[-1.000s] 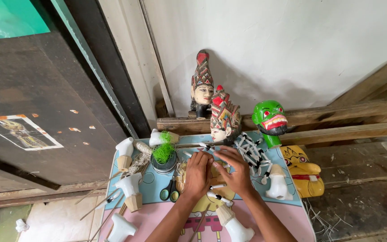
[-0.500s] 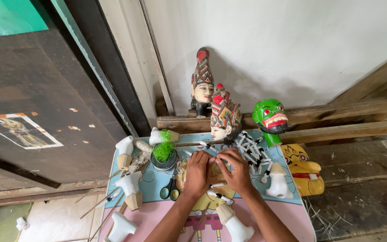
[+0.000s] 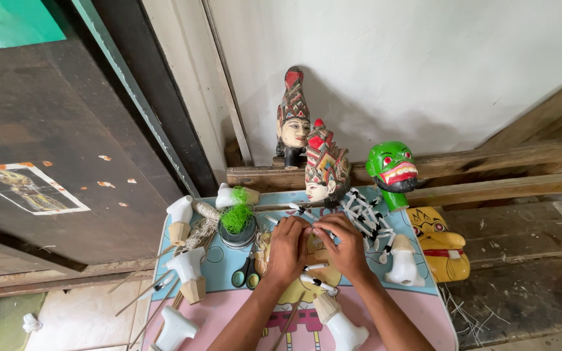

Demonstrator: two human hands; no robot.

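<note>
Listing from the near edge outward, I log first a white unpainted puppet piece (image 3: 345, 328) lying on the pink end of the table (image 3: 424, 312), just below my wrists. My left hand (image 3: 287, 249) and right hand (image 3: 341, 245) sit side by side at the table's middle, fingers curled down and bunched together over a small white stick with dark bands (image 3: 313, 281); whether either hand actually pinches anything I cannot tell. Left of my left hand: green-handled scissors (image 3: 246, 278), then a dark round tin holding green fibre (image 3: 237, 224). Right of my right hand: a heap of black-and-white sticks (image 3: 365, 218). Beyond my fingertips stands a painted puppet head with a tall crown (image 3: 324, 170). Further right: a green mask-faced head (image 3: 393, 170) and a yellow head (image 3: 440, 244). Farthest, against the wall: a second crowned head (image 3: 293, 120).
</note>
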